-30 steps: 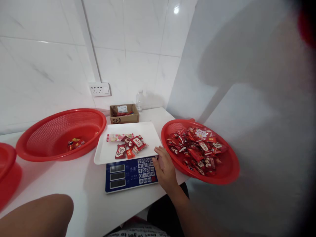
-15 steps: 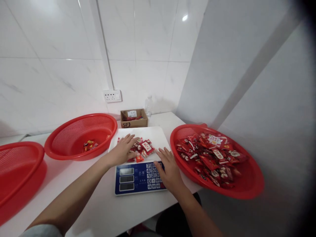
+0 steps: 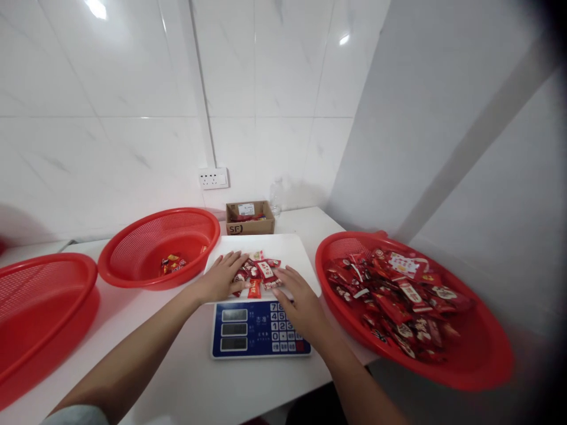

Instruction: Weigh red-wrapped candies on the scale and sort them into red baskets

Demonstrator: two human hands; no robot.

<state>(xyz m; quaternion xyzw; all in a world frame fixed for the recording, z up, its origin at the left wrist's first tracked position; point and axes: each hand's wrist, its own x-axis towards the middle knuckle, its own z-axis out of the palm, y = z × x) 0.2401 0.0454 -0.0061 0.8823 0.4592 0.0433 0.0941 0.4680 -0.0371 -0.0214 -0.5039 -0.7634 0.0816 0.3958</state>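
A pile of small red candy packets point(image 3: 264, 270) lies on the white pan of a digital scale point(image 3: 292, 251). My left hand point(image 3: 220, 278) rests at the pile's left side, fingers stretched out, and covers part of it. On the other side, my right hand point(image 3: 302, 300) has its fingers extended against the right edge of the packets. It hides part of the blue keypad point(image 3: 277, 330). Neither hand grips a packet. One orange-red packet point(image 3: 254, 288) sits at the front of the pile, between the hands.
A red basket point(image 3: 491, 354) full of red packets stands at the right. To the left are a red basket point(image 3: 128, 248) with a few packets and another red basket point(image 3: 44, 313). Behind the scale are a cardboard box point(image 3: 251, 226) and a clear plastic bottle point(image 3: 276, 198).
My right hand has come up and in against the packets, and they sit closer together between both hands. The whole view has shifted slightly.
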